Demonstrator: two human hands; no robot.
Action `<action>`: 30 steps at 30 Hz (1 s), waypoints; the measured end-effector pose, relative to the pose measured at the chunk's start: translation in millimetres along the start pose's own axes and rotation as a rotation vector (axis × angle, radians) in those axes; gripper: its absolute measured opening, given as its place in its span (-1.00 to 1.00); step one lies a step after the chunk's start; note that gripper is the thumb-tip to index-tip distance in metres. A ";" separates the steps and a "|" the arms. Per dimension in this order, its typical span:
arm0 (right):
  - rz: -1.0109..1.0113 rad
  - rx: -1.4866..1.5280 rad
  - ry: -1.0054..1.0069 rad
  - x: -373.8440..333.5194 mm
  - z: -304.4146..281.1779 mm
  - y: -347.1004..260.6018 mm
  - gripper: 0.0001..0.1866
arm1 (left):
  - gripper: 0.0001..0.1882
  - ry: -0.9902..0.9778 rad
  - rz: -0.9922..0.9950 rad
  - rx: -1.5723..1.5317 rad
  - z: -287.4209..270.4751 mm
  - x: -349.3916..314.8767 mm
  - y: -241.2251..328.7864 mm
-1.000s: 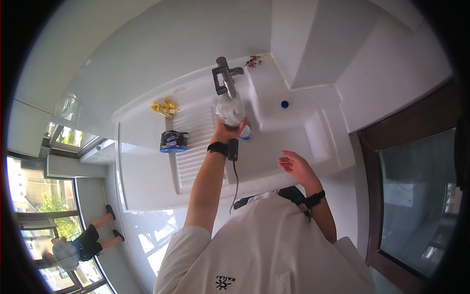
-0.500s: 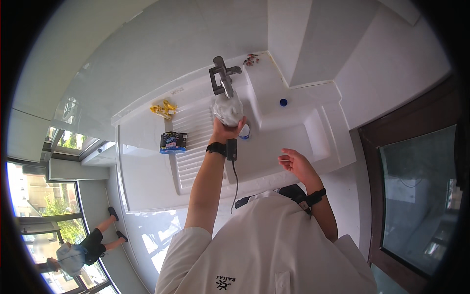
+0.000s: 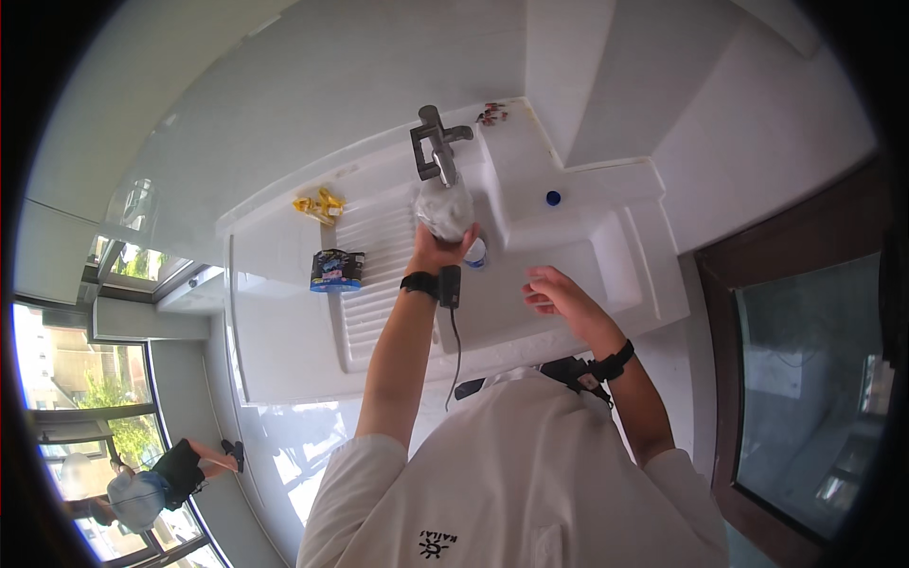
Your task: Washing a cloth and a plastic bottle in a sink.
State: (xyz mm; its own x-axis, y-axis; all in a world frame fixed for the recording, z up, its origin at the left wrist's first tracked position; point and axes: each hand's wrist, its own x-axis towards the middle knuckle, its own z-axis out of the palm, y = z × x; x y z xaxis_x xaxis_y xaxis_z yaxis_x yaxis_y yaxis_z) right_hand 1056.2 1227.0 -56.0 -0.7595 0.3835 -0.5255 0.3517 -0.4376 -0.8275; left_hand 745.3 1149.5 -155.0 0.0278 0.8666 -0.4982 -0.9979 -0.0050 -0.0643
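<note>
Under the spout of the grey tap (image 3: 436, 147), my left hand (image 3: 441, 251) grips a white, crumpled bundle (image 3: 445, 210) from below. Whether it is cloth or a plastic bag I cannot make out. A white container with blue marks (image 3: 475, 254) stands in the sink, close beside my left fingers. My right hand (image 3: 559, 295) hovers over the basin's near side, holding nothing, with its fingers loosely bent and apart.
The white sink (image 3: 559, 260) has a ribbed washboard (image 3: 371, 284) on its left. A black-and-blue packet (image 3: 337, 271) and a yellow wrapper (image 3: 319, 205) lie left of it. A blue cap (image 3: 553, 198) sits on the ledge; small reddish items (image 3: 491, 114) lie behind. Another person (image 3: 156, 488) is at far left.
My right hand has moved a little left toward my left hand. My left hand keeps the white bundle beneath the tap. The person at far left has changed leg position.
</note>
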 end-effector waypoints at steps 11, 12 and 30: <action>-0.021 -0.328 0.085 121.6 94.9 -138.9 -0.01 | -0.59 -0.138 0.142 0.124 4.6 -1.1 -5.6; 0.019 -0.348 0.038 126.6 98.6 -138.2 -0.02 | -0.59 -0.144 0.156 0.115 3.2 -3.3 -4.1; -0.079 -0.047 0.002 133.1 106.6 -115.1 -0.52 | -0.16 0.435 0.306 0.847 9.4 -40.0 6.4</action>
State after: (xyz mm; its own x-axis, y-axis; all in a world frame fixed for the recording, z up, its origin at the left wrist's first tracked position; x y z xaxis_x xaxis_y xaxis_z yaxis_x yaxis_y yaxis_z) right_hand 856.3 1241.7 -9.7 -0.7850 0.4169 -0.4582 0.3158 -0.3670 -0.8750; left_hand 737.2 1119.6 -127.4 -0.3875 0.6288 -0.6742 -0.6731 0.3067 0.6729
